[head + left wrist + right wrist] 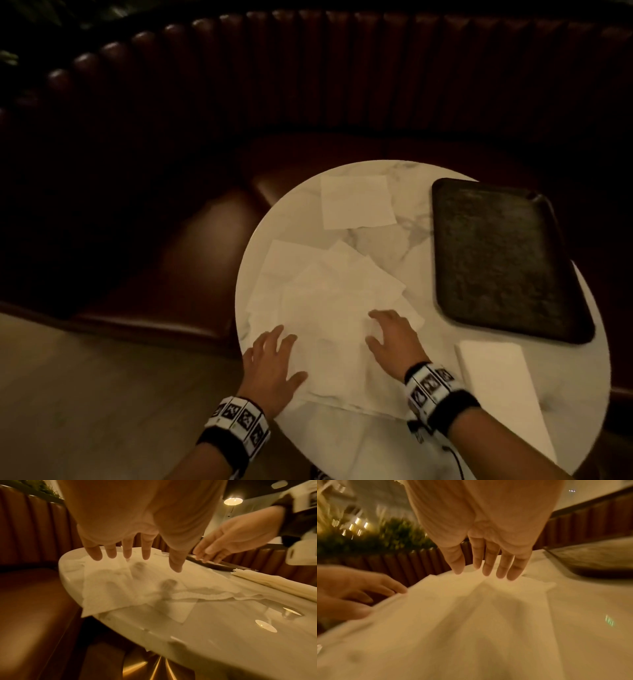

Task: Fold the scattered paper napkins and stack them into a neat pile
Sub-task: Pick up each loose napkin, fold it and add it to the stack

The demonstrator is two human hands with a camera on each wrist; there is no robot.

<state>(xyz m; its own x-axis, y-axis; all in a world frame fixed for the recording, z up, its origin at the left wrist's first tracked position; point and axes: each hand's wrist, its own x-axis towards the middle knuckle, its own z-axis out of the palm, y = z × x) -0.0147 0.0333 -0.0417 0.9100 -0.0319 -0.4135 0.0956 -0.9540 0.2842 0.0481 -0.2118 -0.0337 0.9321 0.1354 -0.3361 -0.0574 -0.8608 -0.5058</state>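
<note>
Several white paper napkins (329, 294) lie scattered and overlapping on the round white marble table (428, 442). One flat napkin (356, 202) lies apart at the far side. A folded stack of napkins (496, 380) sits near the right edge. My left hand (270, 356) hovers over the left of the heap with fingers spread and straight (128, 551), holding nothing. My right hand (390, 335) is over the top napkin (471, 608) with straight fingers (488, 563) close to the paper; contact is unclear.
A dark rectangular tray (503, 257) lies on the right part of the table. A brown leather booth bench (164, 260) curves round the far and left sides. The table's gold pedestal (154, 669) stands underneath. Light floor (85, 394) is at the lower left.
</note>
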